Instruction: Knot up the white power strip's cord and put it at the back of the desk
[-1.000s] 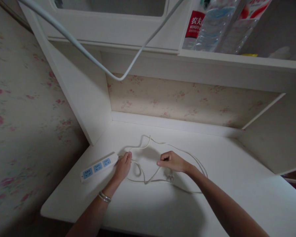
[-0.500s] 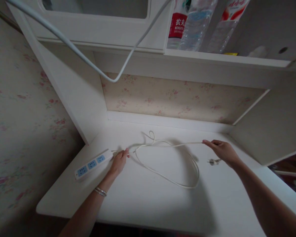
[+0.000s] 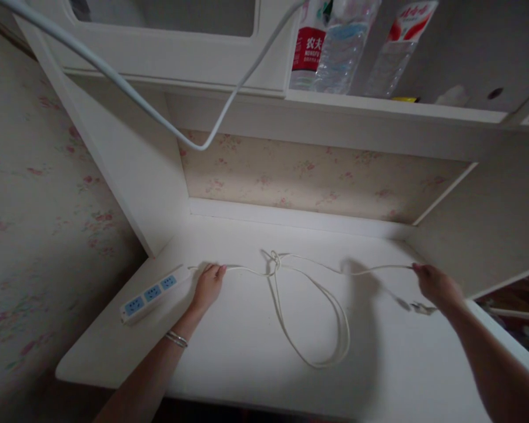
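Note:
A white power strip (image 3: 152, 294) with blue socket faces lies at the left of the white desk (image 3: 242, 364). Close to its cable end, my left hand (image 3: 208, 288) pinches the cord. The off-white power cord (image 3: 291, 346) runs right into a small tangle and a large loop on the desktop. Far to the right, my right hand (image 3: 438, 288) is closed on the cord near its plug end, holding it stretched out. Just below that hand is the plug (image 3: 423, 308), its prongs pointing left and partly hidden by the hand.
A shelf (image 3: 397, 108) above holds several plastic bottles (image 3: 341, 53). A thick pale cable (image 3: 145, 106) hangs in front of the cabinet. White side panels (image 3: 119, 153) bound the desk left and right, with floral wallpaper (image 3: 308, 170) behind.
My right hand has moved right with the cord and plug. The loop has narrowed and shifted, and its crossing has drawn into a tighter tangle. My left hand stays by the strip.

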### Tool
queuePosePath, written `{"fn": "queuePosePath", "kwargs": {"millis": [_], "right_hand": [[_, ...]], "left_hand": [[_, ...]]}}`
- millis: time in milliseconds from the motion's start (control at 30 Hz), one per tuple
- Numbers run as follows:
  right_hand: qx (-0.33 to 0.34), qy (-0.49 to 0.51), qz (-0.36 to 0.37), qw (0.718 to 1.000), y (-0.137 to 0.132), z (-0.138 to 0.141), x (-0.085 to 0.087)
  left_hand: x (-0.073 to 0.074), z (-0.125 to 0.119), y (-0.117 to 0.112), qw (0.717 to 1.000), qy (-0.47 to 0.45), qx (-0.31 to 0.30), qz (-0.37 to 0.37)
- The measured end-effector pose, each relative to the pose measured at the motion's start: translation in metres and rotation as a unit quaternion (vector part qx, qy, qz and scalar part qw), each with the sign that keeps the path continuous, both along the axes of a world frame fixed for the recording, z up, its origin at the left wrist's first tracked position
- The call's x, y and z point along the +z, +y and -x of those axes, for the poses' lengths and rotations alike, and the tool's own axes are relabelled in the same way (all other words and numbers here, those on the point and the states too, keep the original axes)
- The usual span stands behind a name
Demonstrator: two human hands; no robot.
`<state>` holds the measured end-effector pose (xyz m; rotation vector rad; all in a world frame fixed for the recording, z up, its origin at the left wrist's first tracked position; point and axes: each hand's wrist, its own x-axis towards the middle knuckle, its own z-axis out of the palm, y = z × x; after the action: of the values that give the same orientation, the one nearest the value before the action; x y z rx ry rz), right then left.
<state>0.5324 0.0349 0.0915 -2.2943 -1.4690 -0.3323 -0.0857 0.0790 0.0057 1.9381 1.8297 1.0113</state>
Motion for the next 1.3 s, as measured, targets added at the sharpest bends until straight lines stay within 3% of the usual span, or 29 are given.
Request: {"fn": "queuePosePath", "kwargs": {"millis": [167,233,300,400,467,533,633,767,933,1133,1200,1300], "right_hand": [[0.005,-0.039,0.102,0.994,0.022,0.035,-0.011],[0.004,-0.071,0.110,0.991,0.028,0.049,-0.008],[0.021,-0.103,0.099,0.990,0.034,0.072,-0.004],[0.119,-0.130,0.093,0.980,0.042,0.125,-0.004],[0.234,-0.110,0.125,0.958,0.049,0.170,-0.010],[0.304,-0.103,0.145,0.936,0.055,0.213,-0.021],[0.371,-0.088,0.151,0.912,0.064,0.265,-0.037],[0.430,-0.066,0.137,0.890,0.071,0.304,-0.043],[0.509,-0.029,0.081,0.857,0.069,0.317,-0.032],[0.553,0.045,-0.002,0.832,0.033,0.288,-0.005],[0.548,0.037,-0.016,0.835,0.022,0.273,0.004],[0.503,0.000,-0.028,0.864,0.016,0.243,0.012]], "left_hand": [[0.013,-0.020,-0.016,0.996,0.081,0.034,-0.012],[0.019,-0.035,-0.022,0.993,0.112,-0.016,-0.044],[0.023,-0.054,-0.024,0.985,0.120,-0.102,-0.065],[0.025,-0.086,-0.020,0.971,0.137,-0.192,-0.050],[0.024,-0.105,-0.012,0.961,0.166,-0.219,-0.026],[0.020,-0.118,-0.004,0.957,0.180,-0.227,-0.012],[0.018,-0.128,0.004,0.955,0.190,-0.229,-0.002],[0.025,-0.124,-0.002,0.947,0.187,-0.261,-0.011],[0.045,-0.101,-0.022,0.937,0.150,-0.314,-0.034],[0.071,-0.075,-0.026,0.954,0.105,-0.268,-0.088],[0.076,-0.070,-0.022,0.955,0.114,-0.250,-0.107],[0.077,-0.063,-0.013,0.962,0.124,-0.207,-0.124]]}}
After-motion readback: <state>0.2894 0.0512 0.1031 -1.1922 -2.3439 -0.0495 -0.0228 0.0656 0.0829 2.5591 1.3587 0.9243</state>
